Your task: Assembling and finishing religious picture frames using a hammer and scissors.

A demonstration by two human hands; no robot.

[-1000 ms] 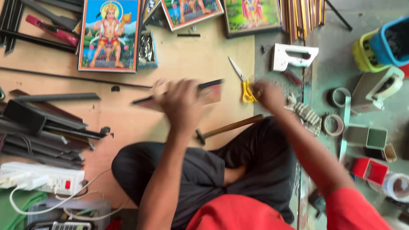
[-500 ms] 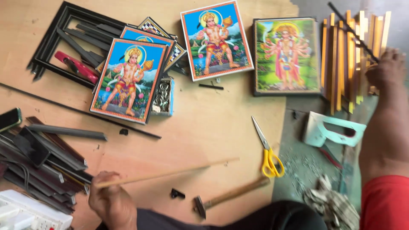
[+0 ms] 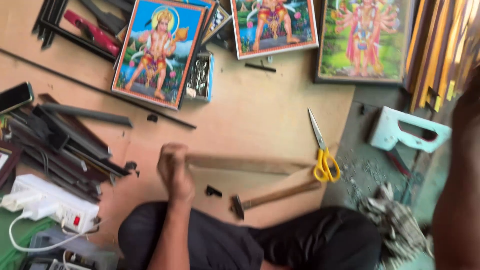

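My left hand [image 3: 175, 170] is a closed fist around one end of a flat wooden strip [image 3: 250, 164], which runs to the right, low over the plywood board [image 3: 250, 115]. The strip's far end comes close to the yellow-handled scissors [image 3: 322, 150]. A hammer with a wooden handle [image 3: 275, 196] lies just below the strip, in front of my knees. My right forearm [image 3: 462, 190] is a dark blur along the right edge. Its hand is out of the picture, up by the gold frame mouldings [image 3: 440, 50].
Three framed colour prints [image 3: 157, 52] [image 3: 274, 25] [image 3: 365, 40] lie along the top. Black frame mouldings [image 3: 65, 135], a phone [image 3: 15, 97] and a white power strip [image 3: 50, 205] are at the left. A white staple gun [image 3: 407, 131] and a staple pile [image 3: 395, 220] sit at the right.
The view has dropped and closed in. My left hand has lifted toward the board's middle with the strip. My right hand, which was on the gold mouldings, has left the picture.
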